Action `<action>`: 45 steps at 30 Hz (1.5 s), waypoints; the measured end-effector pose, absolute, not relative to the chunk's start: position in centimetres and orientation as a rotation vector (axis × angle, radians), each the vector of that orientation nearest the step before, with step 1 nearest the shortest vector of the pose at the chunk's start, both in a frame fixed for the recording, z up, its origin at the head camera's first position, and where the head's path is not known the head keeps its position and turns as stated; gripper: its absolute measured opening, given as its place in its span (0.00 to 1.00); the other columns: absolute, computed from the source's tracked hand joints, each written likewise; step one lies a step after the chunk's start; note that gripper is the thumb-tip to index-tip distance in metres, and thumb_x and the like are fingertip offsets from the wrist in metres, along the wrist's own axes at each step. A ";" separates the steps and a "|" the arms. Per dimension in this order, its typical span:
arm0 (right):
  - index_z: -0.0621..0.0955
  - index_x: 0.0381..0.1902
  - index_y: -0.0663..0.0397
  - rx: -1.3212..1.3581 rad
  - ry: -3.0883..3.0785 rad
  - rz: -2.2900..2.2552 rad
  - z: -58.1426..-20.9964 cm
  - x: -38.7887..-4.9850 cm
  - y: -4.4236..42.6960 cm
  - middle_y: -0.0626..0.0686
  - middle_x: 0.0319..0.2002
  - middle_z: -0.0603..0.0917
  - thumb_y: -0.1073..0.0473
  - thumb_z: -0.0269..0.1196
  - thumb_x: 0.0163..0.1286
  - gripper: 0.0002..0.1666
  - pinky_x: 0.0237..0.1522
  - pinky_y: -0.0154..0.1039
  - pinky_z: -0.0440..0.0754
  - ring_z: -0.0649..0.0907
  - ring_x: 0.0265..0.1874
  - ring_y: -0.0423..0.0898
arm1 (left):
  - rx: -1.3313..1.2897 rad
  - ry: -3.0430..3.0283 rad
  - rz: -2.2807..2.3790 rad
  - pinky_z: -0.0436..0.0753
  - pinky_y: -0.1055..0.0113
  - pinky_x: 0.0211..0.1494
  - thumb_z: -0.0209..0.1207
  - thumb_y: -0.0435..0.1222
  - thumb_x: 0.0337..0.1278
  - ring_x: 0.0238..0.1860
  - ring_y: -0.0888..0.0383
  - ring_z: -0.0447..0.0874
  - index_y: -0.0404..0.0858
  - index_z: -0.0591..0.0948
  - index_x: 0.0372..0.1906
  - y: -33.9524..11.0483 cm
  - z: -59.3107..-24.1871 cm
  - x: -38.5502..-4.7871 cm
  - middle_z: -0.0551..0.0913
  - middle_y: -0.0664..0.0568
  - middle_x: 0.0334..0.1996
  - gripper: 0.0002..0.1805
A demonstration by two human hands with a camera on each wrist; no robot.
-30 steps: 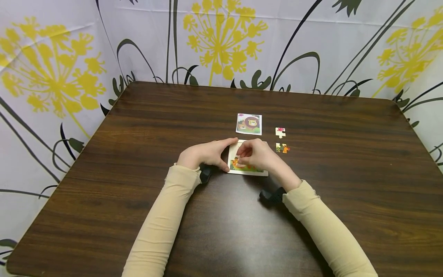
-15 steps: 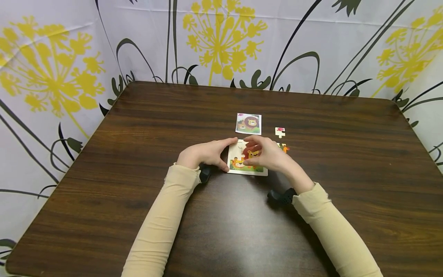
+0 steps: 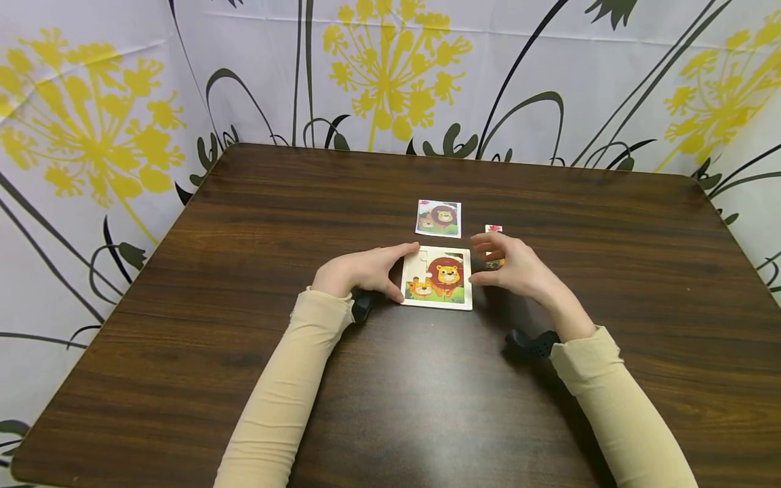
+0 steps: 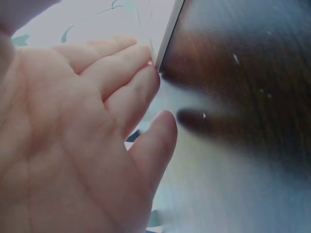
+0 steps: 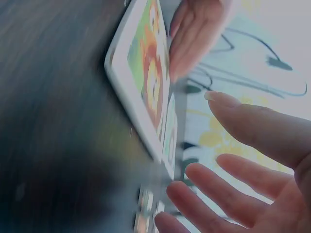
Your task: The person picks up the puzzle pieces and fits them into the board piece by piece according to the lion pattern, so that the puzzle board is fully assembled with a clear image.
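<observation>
A jigsaw puzzle tray (image 3: 436,306) with a pale wooden rim lies flat on the table, in the middle of the head view. A lion and a cub show in its fitted pieces; its upper left part is bare wood. My left hand (image 3: 360,271) rests along the tray's left side, fingers at the far corner and thumb at the near one. Just right of the tray hovers my right hand (image 3: 521,268), fingers spread and holding nothing. Behind its fingers are loose puzzle pieces, one with a pink flower (image 3: 494,228) and orange-green ones (image 3: 495,263), partly hidden.
Beyond the tray lies a square picture card (image 3: 439,218) with the same lion scene. The dark wooden table (image 3: 293,203) reaches back to a white cloth (image 3: 256,41) printed with yellow flowers. Black wrist devices (image 3: 531,343) sit under both wrists.
My right hand has drawn away from the tray and moved right toward the loose pieces, uncovering the lion picture. My left hand has stayed at the tray's left side.
</observation>
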State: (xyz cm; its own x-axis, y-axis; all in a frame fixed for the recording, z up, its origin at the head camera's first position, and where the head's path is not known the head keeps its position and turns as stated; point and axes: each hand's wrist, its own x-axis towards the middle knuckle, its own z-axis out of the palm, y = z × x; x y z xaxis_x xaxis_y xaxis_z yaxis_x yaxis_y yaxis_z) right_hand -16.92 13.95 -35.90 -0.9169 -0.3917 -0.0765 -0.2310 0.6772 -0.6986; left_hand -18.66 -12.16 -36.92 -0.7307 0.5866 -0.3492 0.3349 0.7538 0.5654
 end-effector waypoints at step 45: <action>0.73 0.58 0.64 -0.290 2.687 -1.139 -37.7 -19.1 20.0 0.66 0.48 0.79 0.60 0.70 0.55 0.34 0.33 0.28 0.74 0.77 0.33 0.39 | 0.684 2.424 0.651 0.56 0.58 0.74 0.69 0.34 0.45 0.72 0.52 0.55 0.39 0.50 0.74 -12.2 -37.0 -18.8 0.54 0.46 0.74 0.53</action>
